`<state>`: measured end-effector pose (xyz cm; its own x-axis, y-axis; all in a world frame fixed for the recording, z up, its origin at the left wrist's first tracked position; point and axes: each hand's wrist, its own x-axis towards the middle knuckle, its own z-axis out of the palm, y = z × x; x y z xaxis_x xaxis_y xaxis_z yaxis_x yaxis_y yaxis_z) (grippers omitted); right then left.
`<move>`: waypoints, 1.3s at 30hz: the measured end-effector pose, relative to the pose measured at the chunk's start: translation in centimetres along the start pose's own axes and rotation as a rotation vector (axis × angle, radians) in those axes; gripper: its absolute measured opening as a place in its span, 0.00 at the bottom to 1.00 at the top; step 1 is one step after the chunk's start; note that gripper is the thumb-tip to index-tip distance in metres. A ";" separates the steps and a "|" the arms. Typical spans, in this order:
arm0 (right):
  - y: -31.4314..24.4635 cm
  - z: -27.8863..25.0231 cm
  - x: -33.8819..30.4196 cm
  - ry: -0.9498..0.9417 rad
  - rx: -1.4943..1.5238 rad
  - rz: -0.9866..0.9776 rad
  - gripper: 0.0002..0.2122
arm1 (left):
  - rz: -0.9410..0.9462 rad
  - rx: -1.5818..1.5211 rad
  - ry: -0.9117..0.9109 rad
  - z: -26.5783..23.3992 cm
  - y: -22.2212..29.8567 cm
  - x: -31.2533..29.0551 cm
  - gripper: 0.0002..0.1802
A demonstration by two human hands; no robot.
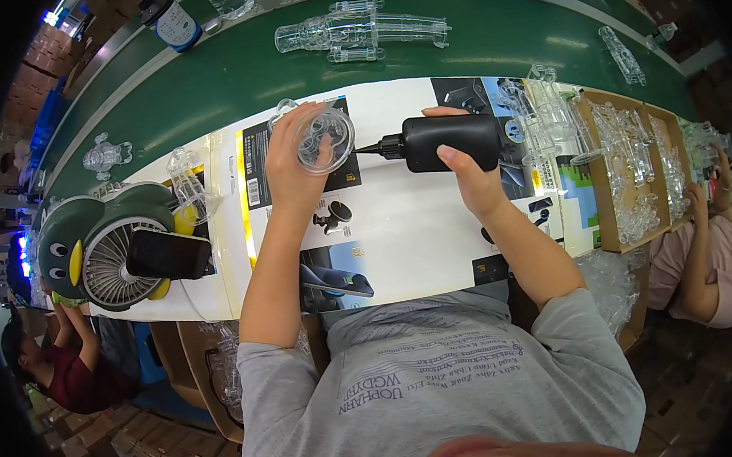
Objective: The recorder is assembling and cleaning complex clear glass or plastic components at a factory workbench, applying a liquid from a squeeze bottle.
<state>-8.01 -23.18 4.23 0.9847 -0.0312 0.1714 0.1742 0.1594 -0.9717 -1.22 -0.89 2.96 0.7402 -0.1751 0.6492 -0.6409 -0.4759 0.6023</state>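
Observation:
My left hand (pixel 287 170) is closed around a clear, see-through part with a round cup-like rim (pixel 337 159) facing right; the rest of it is behind my fingers. In my right hand (pixel 476 180) lies a black squeeze bottle (pixel 449 144), tilted onto its side, with my thumb across its near face and fingers behind. The bottle's thin black nozzle (pixel 382 149) points left and its tip sits close to the rim; whether they touch I cannot tell. Under both hands lies a white printed sheet (pixel 409 243) with dark product pictures.
A green belt (pixel 231 77) runs across the back, bearing a long clear assembly (pixel 354 32). To the right is a cardboard tray (pixel 599 206) of clear parts. At left stand a penguin-shaped fan (pixel 101 211) and a phone (pixel 169 255). Co-workers sit on both sides.

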 end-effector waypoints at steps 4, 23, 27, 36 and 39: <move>0.1 -0.1 0.0 0.009 0.001 -0.022 0.23 | -0.010 -0.013 0.003 0.0 0.1 0.0 0.19; 0.1 -0.3 0.1 0.007 0.017 -0.032 0.22 | 0.016 -0.003 -0.002 0.0 -0.1 0.0 0.18; 0.1 -0.4 0.2 0.010 0.024 -0.027 0.22 | 0.025 0.035 -0.011 0.0 0.1 0.1 0.18; 0.1 -0.6 0.3 0.022 0.014 -0.043 0.23 | 0.033 0.048 -0.017 0.0 0.3 0.1 0.18; 0.2 -0.7 0.3 0.026 0.002 -0.052 0.23 | 0.041 0.050 -0.016 -0.1 0.4 0.1 0.18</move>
<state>-7.68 -23.81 3.96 0.9739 -0.0652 0.2176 0.2254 0.1584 -0.9613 -1.37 -1.01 3.30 0.7170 -0.2083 0.6652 -0.6598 -0.5108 0.5512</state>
